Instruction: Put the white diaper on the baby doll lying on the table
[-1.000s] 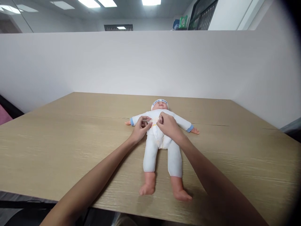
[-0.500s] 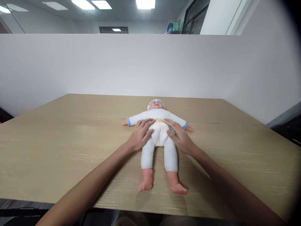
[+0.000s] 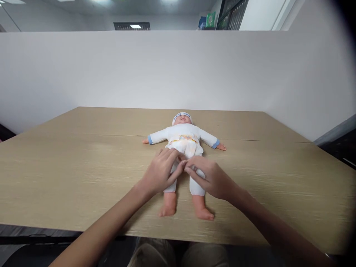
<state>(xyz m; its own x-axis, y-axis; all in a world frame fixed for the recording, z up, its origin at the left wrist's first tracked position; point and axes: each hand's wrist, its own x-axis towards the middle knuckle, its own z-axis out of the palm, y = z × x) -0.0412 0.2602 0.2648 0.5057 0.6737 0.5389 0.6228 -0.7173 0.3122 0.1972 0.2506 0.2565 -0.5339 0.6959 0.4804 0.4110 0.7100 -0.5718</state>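
A baby doll (image 3: 182, 129) in a white outfit with blue cuffs and a lettered headband lies on its back, arms spread and bare feet toward me. Around its hips sits a white diaper (image 3: 189, 147) with a yellow and orange printed waistband. My left hand (image 3: 162, 168) and my right hand (image 3: 213, 176) meet over the doll's crotch and upper legs. The fingers of both are bent in and their tips come together there, closed as in a pinch. Whatever lies between the fingertips, if anything, is hidden.
The doll rests on a wide wooden table (image 3: 97, 167). A white partition (image 3: 167, 70) rises behind it and along the right side. Past the partition are a green package (image 3: 210, 19) and a dark window frame. My knees show below the table's front edge.
Both hands have come off the sides of the diaper and moved down and inward until their fingertips meet. The diaper's front and waistband now show more. My view has tipped slightly downward.
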